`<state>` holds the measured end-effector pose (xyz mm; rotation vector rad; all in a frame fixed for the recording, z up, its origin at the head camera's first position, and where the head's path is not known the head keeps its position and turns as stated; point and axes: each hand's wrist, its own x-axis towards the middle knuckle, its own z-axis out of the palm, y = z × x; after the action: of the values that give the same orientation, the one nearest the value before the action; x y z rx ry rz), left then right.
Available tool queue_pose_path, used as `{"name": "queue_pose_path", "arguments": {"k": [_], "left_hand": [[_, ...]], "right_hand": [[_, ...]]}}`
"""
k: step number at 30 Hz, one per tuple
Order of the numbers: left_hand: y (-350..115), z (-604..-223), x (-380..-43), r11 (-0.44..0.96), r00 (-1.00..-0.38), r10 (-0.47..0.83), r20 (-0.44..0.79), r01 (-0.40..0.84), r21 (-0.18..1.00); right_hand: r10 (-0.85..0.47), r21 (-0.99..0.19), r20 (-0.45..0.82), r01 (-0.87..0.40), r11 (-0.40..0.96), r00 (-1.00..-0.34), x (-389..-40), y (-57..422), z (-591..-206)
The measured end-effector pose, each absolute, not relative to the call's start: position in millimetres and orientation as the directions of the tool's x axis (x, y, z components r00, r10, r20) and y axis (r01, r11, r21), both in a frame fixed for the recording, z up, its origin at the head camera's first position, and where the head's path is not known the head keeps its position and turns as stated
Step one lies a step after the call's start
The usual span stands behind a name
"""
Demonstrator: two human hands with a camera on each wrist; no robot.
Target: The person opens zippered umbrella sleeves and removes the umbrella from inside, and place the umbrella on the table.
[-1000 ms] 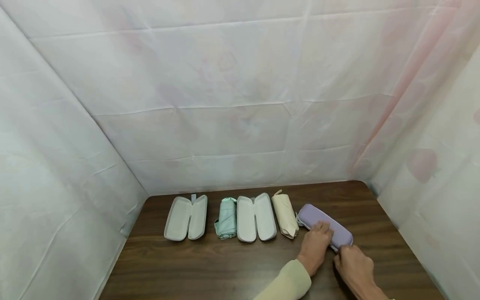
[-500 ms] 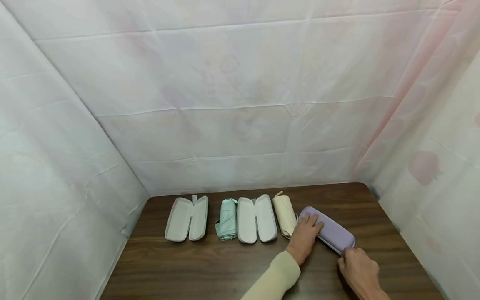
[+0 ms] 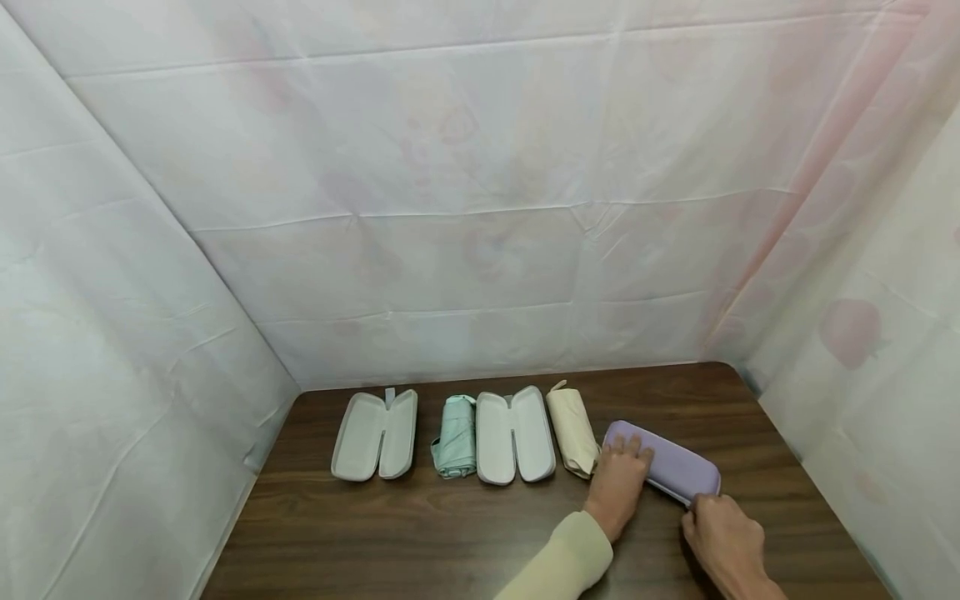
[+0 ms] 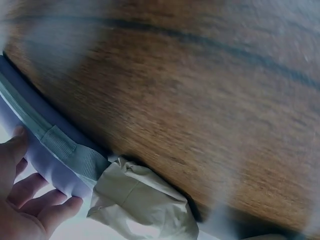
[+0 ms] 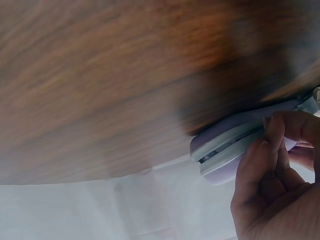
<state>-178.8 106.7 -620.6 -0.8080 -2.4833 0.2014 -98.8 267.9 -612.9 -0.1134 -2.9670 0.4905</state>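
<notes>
A purple zippered hard case (image 3: 678, 467) lies slantwise at the right of the table. My left hand (image 3: 618, 483) rests on its far left end, fingers spread over the top. Seen from the left wrist, a grey fabric loop (image 4: 75, 157) sits at that end by the zipper. At the near right end my right hand (image 3: 723, 533) pinches at the zipper, thumb against curled fingers; the pull itself is hidden by the fingertips. In the right wrist view, a dark gap shows between the pale zipper tapes (image 5: 207, 150) round that end. A cream cloth-wrapped bundle (image 3: 573, 433) lies just left of the case.
Two hard cases lie spread open with pale interiors: one far left (image 3: 360, 437), the other mid-table (image 3: 493, 437). A mint-green folded bundle (image 3: 453, 437) lies between them. The dark wood table (image 3: 390, 533) is bordered by white patterned curtains (image 3: 465, 275).
My left hand has slid from the case's middle to its left end. The case has shifted slightly right and nearer, and my right hand has moved a little right along with it.
</notes>
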Motion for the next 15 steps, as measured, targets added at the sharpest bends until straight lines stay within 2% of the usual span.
{"name": "queue_pose_path", "arguments": {"k": [6, 15], "left_hand": [[108.9, -618.6, -175.3, 0.821, -0.690, 0.571, 0.446, 0.495, -0.285], [112.3, -621.3, -169.6, 0.845, -0.691, 0.532, 0.489, 0.464, -0.264]], "right_hand": [[0.092, -0.322, 0.188, 0.028, 0.946, -0.978, -97.3, 264.4, -614.7], [0.079, -0.305, 0.198, 0.015, 0.952, -0.977, -98.0, 259.6, -614.9]]}}
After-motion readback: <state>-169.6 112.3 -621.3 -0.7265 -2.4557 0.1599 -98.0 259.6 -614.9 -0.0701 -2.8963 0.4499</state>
